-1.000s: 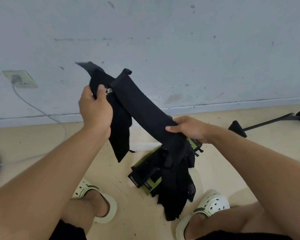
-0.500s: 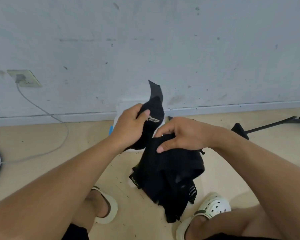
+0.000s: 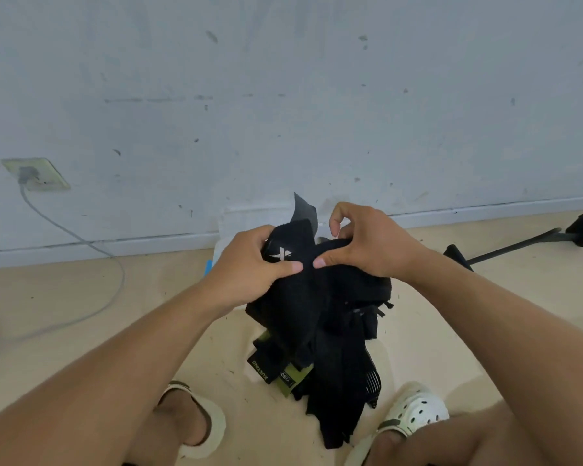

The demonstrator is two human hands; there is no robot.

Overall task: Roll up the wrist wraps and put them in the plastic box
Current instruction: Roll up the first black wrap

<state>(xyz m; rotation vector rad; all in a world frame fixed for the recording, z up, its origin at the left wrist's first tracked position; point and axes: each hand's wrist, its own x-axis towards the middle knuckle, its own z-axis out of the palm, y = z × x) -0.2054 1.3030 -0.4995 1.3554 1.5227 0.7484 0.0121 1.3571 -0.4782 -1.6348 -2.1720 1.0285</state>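
Bare indoor room, scuffed pale wall (image 3: pixel 283 95), beige floor (image 3: pixel 64 297), wall socket (image 3: pixel 36 173) with cable (image 3: pixel 81 242); likely a home

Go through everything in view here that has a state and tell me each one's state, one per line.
Black wrist wrap: bunched, held up in both hands, not yet rolled tight.
Left hand: grips the wrap's logo end.
Right hand: pinches the wrap.
Pile of wraps: loose and unrolled on the floor.
Plastic box: mostly hidden behind the hands, contents cannot be told.
Wall socket: plug in, cable trailing down.
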